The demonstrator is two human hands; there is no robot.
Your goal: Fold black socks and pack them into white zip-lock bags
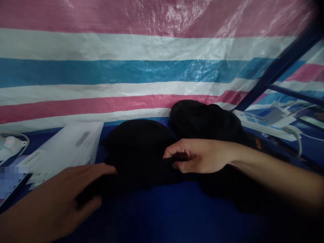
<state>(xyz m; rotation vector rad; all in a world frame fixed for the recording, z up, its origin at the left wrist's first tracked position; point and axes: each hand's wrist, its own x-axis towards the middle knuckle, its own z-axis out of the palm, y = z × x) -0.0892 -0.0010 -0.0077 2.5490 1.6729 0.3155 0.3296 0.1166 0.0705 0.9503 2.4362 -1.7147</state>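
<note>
Black fabric pretty much owns the middle of the head view: one rounded bundle (139,141) sits between the hands on the blue tabletop (162,216), with a second black bundle (202,121) just behind it to the right, and there's some small orange lettering (260,143) over on the right side of the dark cloth. The left hand (60,195) is at the bundle's near left edge, thumb and index finger parted with dark stuff between them, but it's blurry, so can't tell if it's gripping. Right hand (197,155) comes in from the right, fingers curled at the cloth; can't tell if they're actually pinching it. Off left there's a stack of white papers (73,141), plus a white device (11,145) with a red light. Far right, a white power strip (263,125) with stuff plugged in. Striped plastic sheet (152,71) hangs across the far side, next to a slanted dark blue bar (283,67).
</note>
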